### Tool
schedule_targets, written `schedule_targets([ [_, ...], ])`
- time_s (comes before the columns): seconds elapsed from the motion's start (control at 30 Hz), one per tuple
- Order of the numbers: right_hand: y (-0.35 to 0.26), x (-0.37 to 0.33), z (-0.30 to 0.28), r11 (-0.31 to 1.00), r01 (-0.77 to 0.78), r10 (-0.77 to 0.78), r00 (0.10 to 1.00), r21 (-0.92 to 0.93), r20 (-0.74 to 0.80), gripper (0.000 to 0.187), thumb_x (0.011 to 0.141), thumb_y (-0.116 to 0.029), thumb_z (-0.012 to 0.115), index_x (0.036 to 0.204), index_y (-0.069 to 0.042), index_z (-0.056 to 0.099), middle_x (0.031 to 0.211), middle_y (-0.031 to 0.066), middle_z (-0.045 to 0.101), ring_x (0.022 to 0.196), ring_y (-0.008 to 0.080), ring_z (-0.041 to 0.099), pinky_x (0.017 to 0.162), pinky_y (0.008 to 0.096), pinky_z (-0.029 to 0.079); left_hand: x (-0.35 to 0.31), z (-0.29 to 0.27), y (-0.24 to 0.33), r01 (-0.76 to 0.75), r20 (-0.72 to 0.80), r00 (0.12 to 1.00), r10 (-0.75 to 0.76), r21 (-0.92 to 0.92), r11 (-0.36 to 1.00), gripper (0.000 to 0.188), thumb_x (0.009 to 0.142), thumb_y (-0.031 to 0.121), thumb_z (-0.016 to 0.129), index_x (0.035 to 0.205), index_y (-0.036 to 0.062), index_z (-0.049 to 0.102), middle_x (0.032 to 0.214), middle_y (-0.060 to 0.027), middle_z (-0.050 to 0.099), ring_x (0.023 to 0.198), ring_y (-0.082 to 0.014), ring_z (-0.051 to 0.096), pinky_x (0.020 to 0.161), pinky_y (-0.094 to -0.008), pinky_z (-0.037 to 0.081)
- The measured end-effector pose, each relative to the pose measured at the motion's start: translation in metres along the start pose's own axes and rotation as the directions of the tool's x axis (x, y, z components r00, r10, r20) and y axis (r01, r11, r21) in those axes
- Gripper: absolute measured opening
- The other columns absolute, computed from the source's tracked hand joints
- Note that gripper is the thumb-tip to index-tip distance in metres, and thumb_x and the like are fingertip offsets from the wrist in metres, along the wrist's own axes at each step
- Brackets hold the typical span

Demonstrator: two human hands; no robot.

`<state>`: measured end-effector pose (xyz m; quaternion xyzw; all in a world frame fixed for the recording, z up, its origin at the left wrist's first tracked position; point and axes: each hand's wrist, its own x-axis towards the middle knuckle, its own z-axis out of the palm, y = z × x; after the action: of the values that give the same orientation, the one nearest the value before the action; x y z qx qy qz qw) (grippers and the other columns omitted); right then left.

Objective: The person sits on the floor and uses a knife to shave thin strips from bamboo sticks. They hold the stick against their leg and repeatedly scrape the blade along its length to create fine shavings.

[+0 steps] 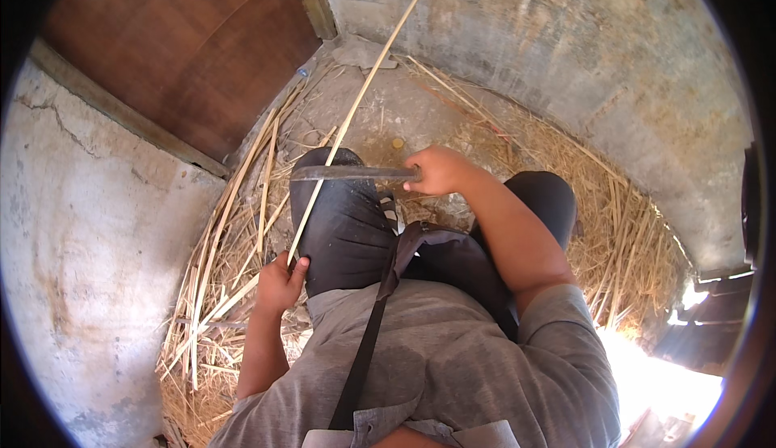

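Our left hand is clamped on the near end of a pale strip, our right hand round a knife, well apart. The strip slants over our left thigh, blade lying across it. Scraping or trimming, we'd judge; the next stroke calls for a steady left grip. Around us: earthen floor, straw, stained wall, brown door.

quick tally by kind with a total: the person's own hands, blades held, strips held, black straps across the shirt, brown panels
Hands: 2, left hand and right hand
Blades held: 1, grey blade
Strips held: 1, pale strip
Straps: 1, black strap
Panels: 1, brown panel
Total: 6
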<state>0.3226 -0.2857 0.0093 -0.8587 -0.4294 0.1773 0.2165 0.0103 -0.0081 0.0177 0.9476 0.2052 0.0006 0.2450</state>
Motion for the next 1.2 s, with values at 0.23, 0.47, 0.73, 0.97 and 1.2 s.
schedule_targets([
  [0.23,0.040,0.001,-0.003,0.985,-0.129,0.145,0.978,0.112,-0.152,0.046,0.082,-0.041,0.079,0.106,-0.003,0.072,0.097,0.0227,0.071,0.096,0.0403,0.068,0.084,0.0470,0.053,0.000,-0.001,0.000,0.018,-0.002,1.000,-0.018,-0.027,0.999,0.058,0.098,0.055,0.061,0.091,-0.0024,0.062,0.067,-0.0234,0.064,0.068,-0.0438,0.067,0.062,-0.0471,0.050],
  [0.47,-0.001,0.002,0.004,1.000,0.008,-0.009,0.998,0.017,0.070,0.048,0.080,-0.041,0.077,0.110,-0.004,0.073,0.106,0.0201,0.072,0.102,0.0407,0.067,0.088,0.0464,0.054,0.000,-0.005,0.003,0.044,0.014,0.999,-0.043,-0.091,0.995,0.054,0.098,0.050,0.063,0.091,-0.0031,0.064,0.067,-0.0206,0.065,0.064,-0.0369,0.067,0.062,-0.0433,0.051],
  [0.73,0.035,0.003,0.001,0.988,-0.122,0.133,0.983,0.089,-0.126,0.047,0.080,-0.040,0.077,0.109,-0.003,0.073,0.103,0.0210,0.072,0.100,0.0404,0.068,0.087,0.0465,0.054,0.001,-0.005,0.005,0.044,0.005,0.999,-0.044,-0.044,0.998,0.053,0.097,0.050,0.065,0.088,-0.0027,0.064,0.066,-0.0197,0.064,0.063,-0.0343,0.066,0.062,-0.0425,0.050],
  [0.97,0.028,0.003,0.006,0.988,-0.118,0.130,0.983,0.097,-0.128,0.050,0.082,-0.040,0.077,0.113,-0.002,0.071,0.109,0.0232,0.071,0.104,0.0403,0.068,0.091,0.0452,0.054,0.000,-0.005,0.010,0.065,0.013,0.998,-0.065,-0.096,0.993,0.056,0.097,0.052,0.064,0.089,-0.0028,0.064,0.067,-0.0196,0.065,0.065,-0.0353,0.067,0.063,-0.0434,0.050],
  [1.2,0.003,0.007,0.017,1.000,-0.005,0.004,0.995,0.009,0.101,0.049,0.083,-0.041,0.075,0.116,-0.005,0.071,0.108,0.0218,0.071,0.106,0.0407,0.066,0.091,0.0467,0.054,-0.001,-0.002,0.004,0.061,0.021,0.998,-0.059,-0.081,0.995,0.054,0.097,0.051,0.065,0.095,-0.0030,0.065,0.069,-0.0199,0.066,0.067,-0.0353,0.068,0.064,-0.0421,0.051],
])
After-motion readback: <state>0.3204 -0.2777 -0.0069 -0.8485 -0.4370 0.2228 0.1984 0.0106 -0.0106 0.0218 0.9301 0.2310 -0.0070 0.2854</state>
